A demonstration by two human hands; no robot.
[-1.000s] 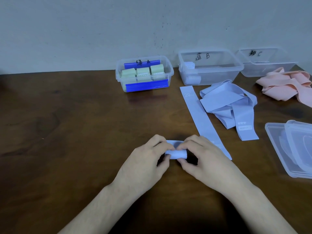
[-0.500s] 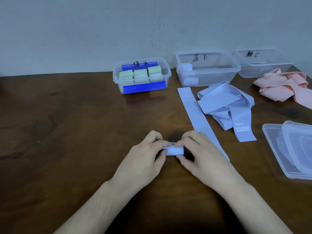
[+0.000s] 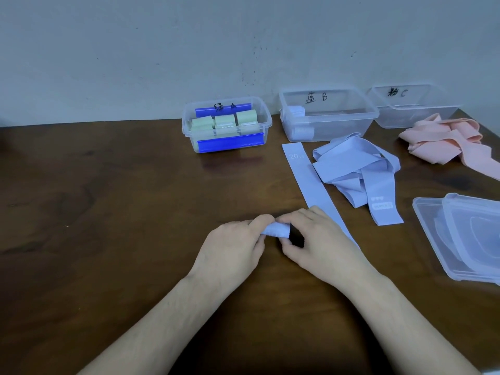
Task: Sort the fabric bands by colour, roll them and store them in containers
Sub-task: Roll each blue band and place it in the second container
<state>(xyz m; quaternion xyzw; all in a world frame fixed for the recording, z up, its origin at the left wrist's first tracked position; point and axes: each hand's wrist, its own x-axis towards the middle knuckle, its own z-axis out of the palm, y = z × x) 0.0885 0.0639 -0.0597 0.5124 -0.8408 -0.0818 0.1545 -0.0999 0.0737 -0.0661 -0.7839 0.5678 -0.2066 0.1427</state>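
Now both hands pinch one blue band (image 3: 303, 174): left hand (image 3: 232, 247) and right hand (image 3: 322, 244) curl round its rolled end (image 3: 274, 230). Its flat tail runs toward one o'clock, seemingly under the right hand.

Blue band (image 3: 305, 182) rolled further, roll (image 3: 274, 230) seemingly fatter, both hands (image 3: 273, 239) nudged up along it

Dark wooden table (image 3: 108, 212) bears 3 clear tubs (image 3: 328, 115), blue bands (image 3: 357, 171), pink bands (image 3: 446, 142), lids (image 3: 460, 239).
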